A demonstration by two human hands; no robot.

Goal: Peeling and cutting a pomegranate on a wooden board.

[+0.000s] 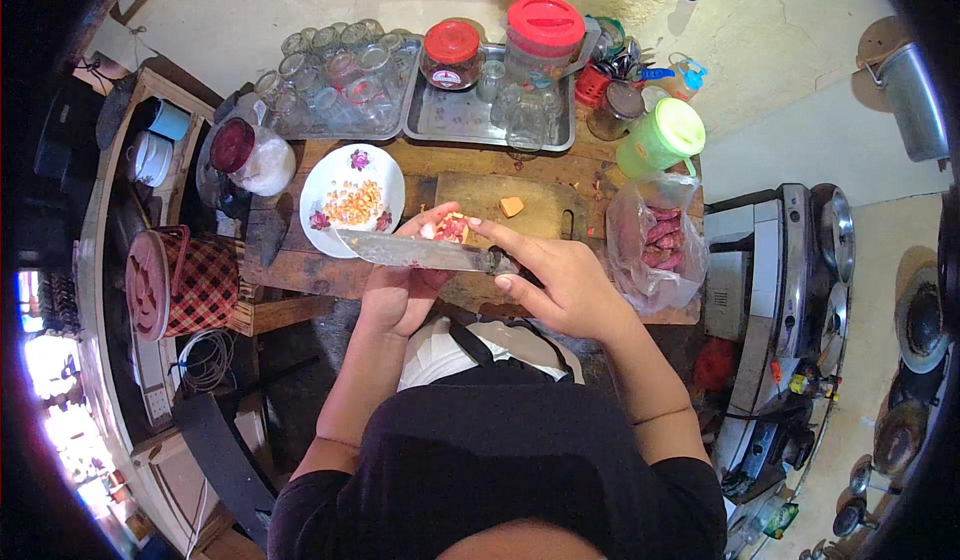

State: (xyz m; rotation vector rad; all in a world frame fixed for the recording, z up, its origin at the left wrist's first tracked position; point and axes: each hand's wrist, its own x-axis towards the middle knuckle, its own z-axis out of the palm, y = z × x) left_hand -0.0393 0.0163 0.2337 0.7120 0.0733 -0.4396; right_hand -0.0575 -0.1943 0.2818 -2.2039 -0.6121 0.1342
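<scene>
My right hand grips the black handle of a kitchen knife, its blade pointing left across my left palm. In my left hand lie chopped red and yellowish pieces, just behind the blade. Orange-yellow diced pieces rest in a white floral plate at the left. Beyond my hands a wooden cutting board bears one orange chunk. On the right, a clear plastic bag holds reddish-purple tubers, perhaps sweet potatoes.
Metal trays with glasses, a red-lidded jar and a red-lidded pitcher line the wooden table's back. A green pitcher stands back right, a jar of white contents back left. A gas stove is farther right.
</scene>
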